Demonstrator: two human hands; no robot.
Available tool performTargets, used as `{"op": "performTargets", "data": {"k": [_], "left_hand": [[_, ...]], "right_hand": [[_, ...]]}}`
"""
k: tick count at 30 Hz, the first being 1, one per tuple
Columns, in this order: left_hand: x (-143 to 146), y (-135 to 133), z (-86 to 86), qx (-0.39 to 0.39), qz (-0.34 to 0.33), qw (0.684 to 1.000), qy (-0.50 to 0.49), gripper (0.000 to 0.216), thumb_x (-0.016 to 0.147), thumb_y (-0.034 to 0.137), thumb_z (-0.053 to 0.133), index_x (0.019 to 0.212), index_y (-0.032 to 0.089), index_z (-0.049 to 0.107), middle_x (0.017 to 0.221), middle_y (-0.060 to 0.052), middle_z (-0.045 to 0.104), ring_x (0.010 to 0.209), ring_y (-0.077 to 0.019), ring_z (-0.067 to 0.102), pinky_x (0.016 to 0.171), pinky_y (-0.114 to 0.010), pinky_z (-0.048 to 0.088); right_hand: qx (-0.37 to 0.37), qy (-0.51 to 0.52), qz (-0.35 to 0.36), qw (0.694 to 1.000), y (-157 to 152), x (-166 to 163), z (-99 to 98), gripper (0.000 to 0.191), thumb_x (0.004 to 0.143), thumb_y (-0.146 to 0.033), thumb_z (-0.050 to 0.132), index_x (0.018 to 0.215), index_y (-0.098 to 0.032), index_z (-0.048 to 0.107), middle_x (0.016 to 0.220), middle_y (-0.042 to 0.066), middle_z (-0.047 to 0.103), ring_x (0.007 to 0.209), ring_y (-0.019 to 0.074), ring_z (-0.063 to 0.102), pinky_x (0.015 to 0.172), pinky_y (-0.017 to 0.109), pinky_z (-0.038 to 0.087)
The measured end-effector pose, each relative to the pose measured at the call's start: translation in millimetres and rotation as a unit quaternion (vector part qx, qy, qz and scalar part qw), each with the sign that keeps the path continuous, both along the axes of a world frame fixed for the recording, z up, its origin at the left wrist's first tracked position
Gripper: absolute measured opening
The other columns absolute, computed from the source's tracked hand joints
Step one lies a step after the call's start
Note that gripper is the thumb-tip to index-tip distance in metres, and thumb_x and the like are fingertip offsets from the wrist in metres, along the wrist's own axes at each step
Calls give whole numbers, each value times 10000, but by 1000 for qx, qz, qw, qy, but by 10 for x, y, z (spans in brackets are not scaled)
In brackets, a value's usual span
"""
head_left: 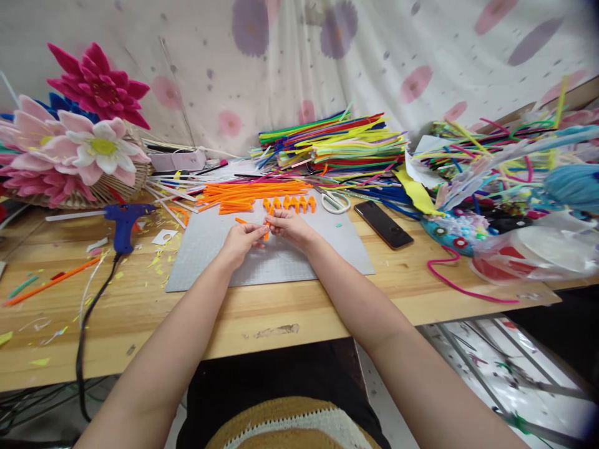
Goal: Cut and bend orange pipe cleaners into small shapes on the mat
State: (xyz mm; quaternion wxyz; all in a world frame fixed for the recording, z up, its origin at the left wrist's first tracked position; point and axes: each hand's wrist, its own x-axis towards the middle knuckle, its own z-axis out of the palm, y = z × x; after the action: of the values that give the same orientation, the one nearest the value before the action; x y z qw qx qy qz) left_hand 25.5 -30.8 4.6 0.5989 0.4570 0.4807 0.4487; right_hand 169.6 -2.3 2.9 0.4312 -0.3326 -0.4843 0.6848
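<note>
My left hand and my right hand meet over a grey cutting mat, fingers pinched together on one short orange pipe cleaner piece that is bent between them. Just beyond my fingers a row of several bent orange loops lies on the mat. A pile of straight orange pipe cleaners lies behind them to the left. One loose orange piece rests near my left fingers.
A blue glue gun with a black cord lies on the left. White-handled scissors and a black phone sit right of the mat. Stacks of coloured pipe cleaners fill the back; pink pipe-cleaner flowers stand far left. A pink strand lies near the right edge.
</note>
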Motion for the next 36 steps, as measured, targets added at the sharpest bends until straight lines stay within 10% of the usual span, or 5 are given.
{"op": "performTargets", "data": {"k": [36], "left_hand": [[-71, -16, 32, -57, -84, 994, -40, 238, 549, 298, 757, 673, 112, 676, 680, -36, 629, 637, -110, 557, 580, -258, 509]], "right_hand": [[-59, 61, 62, 994, 34, 73, -87, 144, 672, -196, 701, 664, -120, 579, 526, -35, 559, 497, 49, 509, 517, 167, 384]]}}
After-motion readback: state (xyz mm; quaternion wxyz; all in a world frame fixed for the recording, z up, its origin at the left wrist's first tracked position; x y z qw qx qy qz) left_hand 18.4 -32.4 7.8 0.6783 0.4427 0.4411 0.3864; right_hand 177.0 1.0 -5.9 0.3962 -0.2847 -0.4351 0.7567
